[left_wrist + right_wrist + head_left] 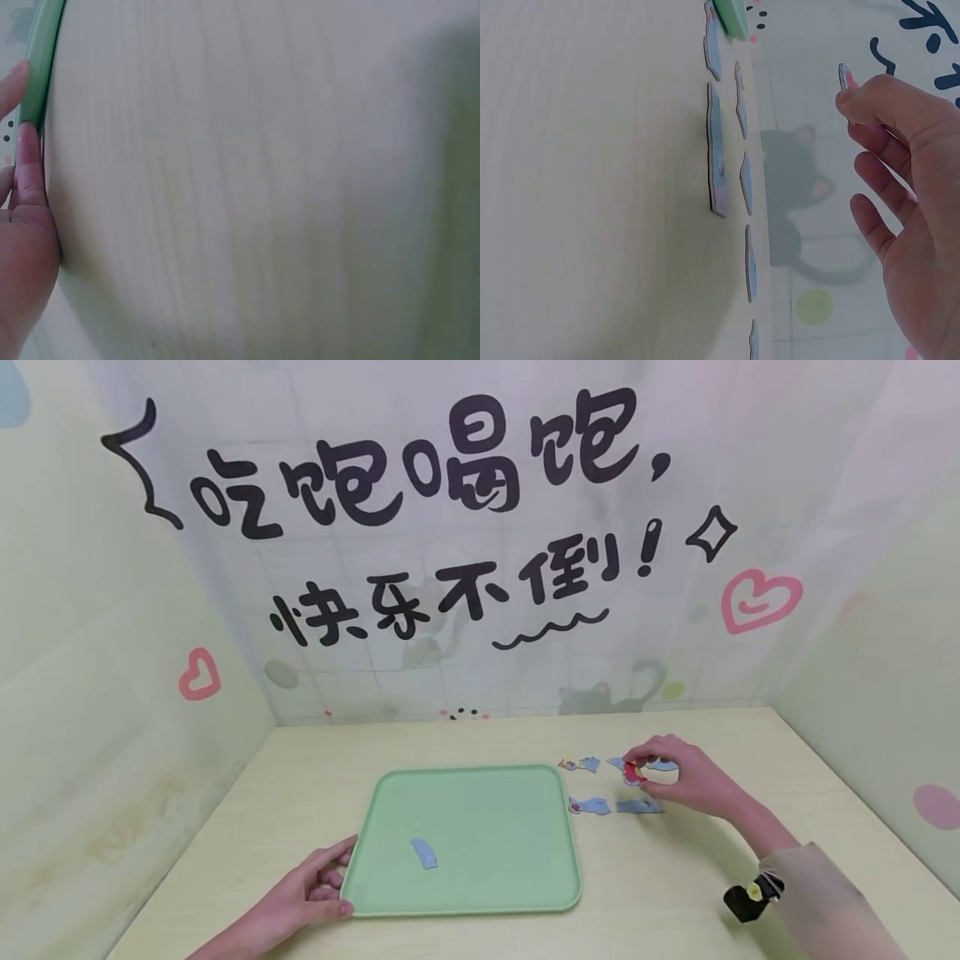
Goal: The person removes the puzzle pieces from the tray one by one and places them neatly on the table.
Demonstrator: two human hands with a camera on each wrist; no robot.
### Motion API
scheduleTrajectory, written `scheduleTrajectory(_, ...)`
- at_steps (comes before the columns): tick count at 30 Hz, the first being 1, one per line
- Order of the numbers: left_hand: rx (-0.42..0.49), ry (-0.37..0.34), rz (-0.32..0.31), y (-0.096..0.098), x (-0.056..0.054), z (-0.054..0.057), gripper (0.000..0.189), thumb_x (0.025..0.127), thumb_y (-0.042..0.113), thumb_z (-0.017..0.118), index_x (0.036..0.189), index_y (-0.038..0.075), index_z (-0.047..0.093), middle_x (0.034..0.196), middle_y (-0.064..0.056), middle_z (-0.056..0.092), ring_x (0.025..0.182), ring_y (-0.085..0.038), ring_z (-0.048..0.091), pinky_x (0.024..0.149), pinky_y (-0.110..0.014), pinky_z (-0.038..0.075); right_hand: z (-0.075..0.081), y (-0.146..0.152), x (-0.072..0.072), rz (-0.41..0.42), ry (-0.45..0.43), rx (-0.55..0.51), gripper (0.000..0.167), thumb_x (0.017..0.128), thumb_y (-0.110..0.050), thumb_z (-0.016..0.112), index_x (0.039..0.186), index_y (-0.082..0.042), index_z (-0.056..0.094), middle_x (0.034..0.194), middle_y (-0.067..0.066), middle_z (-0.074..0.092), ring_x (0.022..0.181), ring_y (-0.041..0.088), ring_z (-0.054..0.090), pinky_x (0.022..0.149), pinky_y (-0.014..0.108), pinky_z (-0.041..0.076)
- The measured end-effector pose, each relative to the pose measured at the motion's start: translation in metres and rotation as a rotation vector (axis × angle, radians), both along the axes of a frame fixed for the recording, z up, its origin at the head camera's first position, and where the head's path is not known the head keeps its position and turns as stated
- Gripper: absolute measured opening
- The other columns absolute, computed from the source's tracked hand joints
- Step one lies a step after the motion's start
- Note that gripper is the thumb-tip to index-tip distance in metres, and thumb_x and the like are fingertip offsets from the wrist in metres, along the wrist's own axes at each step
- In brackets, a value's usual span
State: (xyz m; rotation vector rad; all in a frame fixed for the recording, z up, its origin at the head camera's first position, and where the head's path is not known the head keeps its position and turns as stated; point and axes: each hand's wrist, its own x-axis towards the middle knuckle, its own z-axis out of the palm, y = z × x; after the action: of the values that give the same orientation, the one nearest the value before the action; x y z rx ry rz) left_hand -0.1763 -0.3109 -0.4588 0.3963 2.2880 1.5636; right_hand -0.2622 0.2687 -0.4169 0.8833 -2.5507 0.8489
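Note:
My right hand (693, 777) pinches a small red and light-blue puzzle piece (633, 773) between thumb and fingertips, over the table right of the tray. In the right wrist view the piece (844, 77) is seen nearly edge-on, well off the table, while the other fingers are loosely bent. At the left edge of a pale green tray (480, 908), my left hand (303, 889) grips the rim, with its thumb at the near corner. The left wrist view shows fingers against the green rim (43, 64). A single light-blue piece (424, 853) lies on the tray.
Several flat pieces lie in two rows right of the tray: the near row has one with a reddish mark (590, 806) and a plain blue one (637, 807). The far row includes another blue piece (590, 764). A printed curtain (480, 677) stands behind the wooden table (300, 793).

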Motion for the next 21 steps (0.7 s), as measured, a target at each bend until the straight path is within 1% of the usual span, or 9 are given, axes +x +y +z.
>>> scheduleTrajectory(1,0.0,-0.003,0.001,0.0,0.0,0.0,0.095,0.084,0.011,0.076,0.156,-0.002,0.015,0.142,-0.025,0.028,0.097,0.0,0.051,0.082,-0.017,0.052,-0.001,0.004,0.001,-0.007,0.001,0.004,0.041,0.076,-0.001,0.081,0.112,-0.016,0.07,0.099,-0.01,0.066,0.092,0.008,0.058,0.082,0.029,0.055)
scheduleTrajectory(4,-0.001,-0.009,0.002,0.001,0.0,0.001,0.095,0.085,0.011,0.076,0.156,-0.002,0.015,0.142,-0.025,0.028,0.097,0.0,0.051,0.082,-0.017,0.052,-0.005,0.016,0.003,-0.024,0.014,0.01,0.042,0.075,-0.001,0.082,0.112,-0.016,0.07,0.099,-0.01,0.067,0.092,0.014,0.06,0.08,0.031,0.055)
scheduleTrajectory(7,-0.002,-0.008,0.001,0.001,0.0,0.001,0.095,0.084,0.011,0.076,0.156,-0.003,0.015,0.142,-0.025,0.028,0.097,0.0,0.051,0.082,-0.018,0.052,-0.009,0.028,0.005,-0.044,0.031,0.02,0.043,0.074,-0.001,0.082,0.112,-0.015,0.07,0.099,-0.01,0.068,0.09,0.012,0.06,0.077,0.03,0.053)
scheduleTrajectory(8,-0.002,-0.007,0.0,0.001,0.0,0.001,0.095,0.085,0.011,0.076,0.156,-0.003,0.015,0.142,-0.026,0.028,0.097,0.0,0.051,0.082,-0.018,0.053,-0.01,0.031,0.006,-0.054,0.032,0.022,0.043,0.074,-0.001,0.082,0.112,-0.015,0.07,0.099,-0.01,0.068,0.09,0.014,0.06,0.076,0.028,0.052)
scheduleTrajectory(12,-0.002,-0.013,0.0,0.0,0.0,0.001,0.095,0.085,0.011,0.075,0.156,-0.002,0.015,0.142,-0.025,0.028,0.097,0.0,0.051,0.082,-0.018,0.052,-0.014,0.042,0.01,-0.08,0.022,0.028,0.041,0.075,-0.002,0.082,0.112,-0.013,0.07,0.098,-0.007,0.069,0.088,0.012,0.059,0.073,0.024,0.049)
scheduleTrajectory(16,0.007,-0.021,0.0,0.0,0.0,0.0,0.093,0.086,0.012,0.074,0.157,-0.001,0.015,0.142,-0.023,0.028,0.097,-0.001,0.051,0.081,-0.017,0.051,-0.019,0.053,0.011,-0.106,-0.025,0.033,0.039,0.075,-0.004,0.082,0.111,-0.014,0.07,0.098,-0.005,0.069,0.088,0.008,0.059,0.072,0.024,0.049)
scheduleTrajectory(21,0.005,-0.005,-0.013,-0.001,0.0,-0.001,0.092,0.087,0.012,0.074,0.157,-0.001,0.015,0.14,-0.022,0.03,0.097,-0.001,0.051,0.082,-0.017,0.052,-0.023,0.064,0.009,-0.15,-0.145,0.059,0.036,0.078,-0.009,0.081,0.112,-0.013,0.07,0.102,-0.002,0.069,0.088,0.005,0.056,0.072,0.023,0.049)
